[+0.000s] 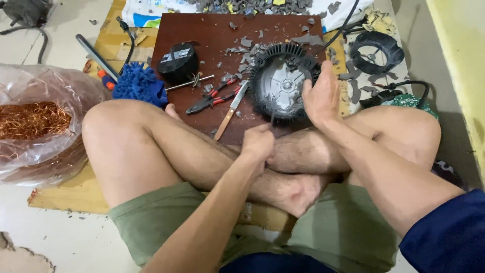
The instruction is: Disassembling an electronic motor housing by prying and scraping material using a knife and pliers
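I sit cross-legged in front of a dark red board (202, 35). A round black ribbed housing (279, 83) with a grey metal centre stands tilted on the board. My right hand (321, 96) presses its open palm against the housing's right rim. My left hand (257, 143) is closed around a thin dark tool whose tip points up at the housing's lower edge. Red-handled pliers (212, 99) and a knife (231, 110) with a wooden handle lie on the board just left of the housing.
Grey broken bits (242, 50) litter the board. A black round part (178, 61), a blue fluffy duster (139, 83), and a clear bag of copper wire (33, 119) lie at left. A black plastic ring (376, 50) and cables lie at right.
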